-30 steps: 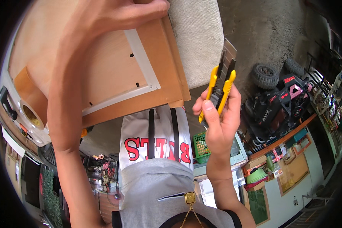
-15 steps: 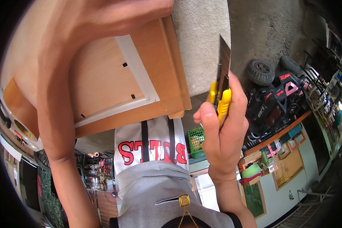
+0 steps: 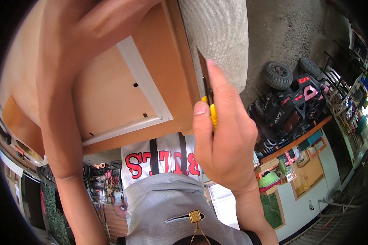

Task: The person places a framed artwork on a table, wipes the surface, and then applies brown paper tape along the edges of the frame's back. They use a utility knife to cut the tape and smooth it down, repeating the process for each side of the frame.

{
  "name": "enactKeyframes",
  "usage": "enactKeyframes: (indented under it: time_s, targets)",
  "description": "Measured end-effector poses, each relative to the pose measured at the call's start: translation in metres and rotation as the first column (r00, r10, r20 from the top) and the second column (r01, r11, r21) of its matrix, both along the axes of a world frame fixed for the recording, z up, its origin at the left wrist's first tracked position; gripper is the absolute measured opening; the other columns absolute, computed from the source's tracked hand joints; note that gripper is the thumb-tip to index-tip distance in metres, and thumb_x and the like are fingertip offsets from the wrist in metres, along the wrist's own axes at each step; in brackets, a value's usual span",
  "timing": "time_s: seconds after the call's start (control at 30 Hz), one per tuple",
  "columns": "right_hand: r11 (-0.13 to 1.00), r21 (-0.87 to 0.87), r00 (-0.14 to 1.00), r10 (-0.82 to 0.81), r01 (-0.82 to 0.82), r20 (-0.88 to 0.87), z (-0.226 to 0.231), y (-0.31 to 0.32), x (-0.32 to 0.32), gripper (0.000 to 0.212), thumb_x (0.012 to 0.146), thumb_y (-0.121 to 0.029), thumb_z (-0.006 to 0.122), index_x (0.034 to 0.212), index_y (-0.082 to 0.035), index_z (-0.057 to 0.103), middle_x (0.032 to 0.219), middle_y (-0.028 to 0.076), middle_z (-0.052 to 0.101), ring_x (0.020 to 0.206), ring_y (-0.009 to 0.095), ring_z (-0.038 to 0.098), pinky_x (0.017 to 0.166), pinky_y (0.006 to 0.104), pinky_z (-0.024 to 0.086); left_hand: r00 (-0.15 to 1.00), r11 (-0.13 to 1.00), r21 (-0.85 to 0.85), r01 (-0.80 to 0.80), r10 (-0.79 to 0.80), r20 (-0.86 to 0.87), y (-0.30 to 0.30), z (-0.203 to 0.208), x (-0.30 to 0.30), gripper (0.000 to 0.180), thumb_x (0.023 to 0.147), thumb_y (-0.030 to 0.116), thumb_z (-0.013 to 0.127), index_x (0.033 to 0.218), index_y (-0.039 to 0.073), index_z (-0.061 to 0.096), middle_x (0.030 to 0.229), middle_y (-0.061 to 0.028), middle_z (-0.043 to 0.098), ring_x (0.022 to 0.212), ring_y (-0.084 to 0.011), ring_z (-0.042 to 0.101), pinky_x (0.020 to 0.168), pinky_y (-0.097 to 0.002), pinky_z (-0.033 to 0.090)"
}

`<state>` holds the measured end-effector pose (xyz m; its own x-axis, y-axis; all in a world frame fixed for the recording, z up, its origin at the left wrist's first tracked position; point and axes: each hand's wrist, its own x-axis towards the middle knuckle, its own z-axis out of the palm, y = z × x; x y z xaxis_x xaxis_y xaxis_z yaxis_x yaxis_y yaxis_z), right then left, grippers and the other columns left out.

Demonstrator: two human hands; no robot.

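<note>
In my right hand is a yellow utility knife with its dark blade slid far out. My index finger lies along the blade, and the tip points up beside the right edge of a framed panel. Whether the blade touches the edge, I cannot tell. Brown paper or tape covers the panel's border, with a grey strip inside it around a light wood-coloured back. Several small black tabs stick out along that strip. My left arm reaches across the panel, and my left hand is over its far part, its fingers hidden.
A roll of brown tape stands left of my left arm. Under the panel's right side is a grey textured surface, with concrete floor beyond. A black and pink toy vehicle with big wheels stands at the right.
My right hand has moved left with the knife, bringing the blade from over the grey surface to beside the panel's edge. My left hand has drawn left.
</note>
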<state>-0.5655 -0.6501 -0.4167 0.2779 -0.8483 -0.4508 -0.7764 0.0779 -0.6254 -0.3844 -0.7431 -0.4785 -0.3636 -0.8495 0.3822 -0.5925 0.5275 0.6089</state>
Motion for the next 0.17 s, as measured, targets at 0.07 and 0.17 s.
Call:
enactKeyframes:
  time_s: [0.07,0.17]
  targets:
    - [1.0,-0.008,1.0,0.02,-0.02,0.007,-0.003,-0.002,0.002,0.046,0.084,-0.001,0.053,0.129,0.006,0.048,0.092,0.018,0.057,0.069,0.031,0.064,0.06,0.0372,0.053,0.98,0.999,0.015,0.034,-0.036,0.196,0.002,0.002,0.006,0.019,0.061,0.002,0.057,0.077,0.001,0.067,0.082,-0.0089,0.061,0.084,-0.0207,0.058,0.08,-0.036,0.04]
    - [0.999,-0.037,0.999,0.026,-0.024,0.037,-0.006,-0.003,0.004,0.049,0.081,0.0,0.055,0.129,0.005,0.048,0.088,0.014,0.055,0.063,0.031,0.064,0.054,0.0373,0.053,0.995,0.998,0.025,0.053,-0.055,0.083,-0.009,0.009,-0.002,0.018,0.06,0.003,0.057,0.076,0.002,0.066,0.082,-0.0082,0.061,0.082,-0.021,0.058,0.08,-0.0361,0.04]
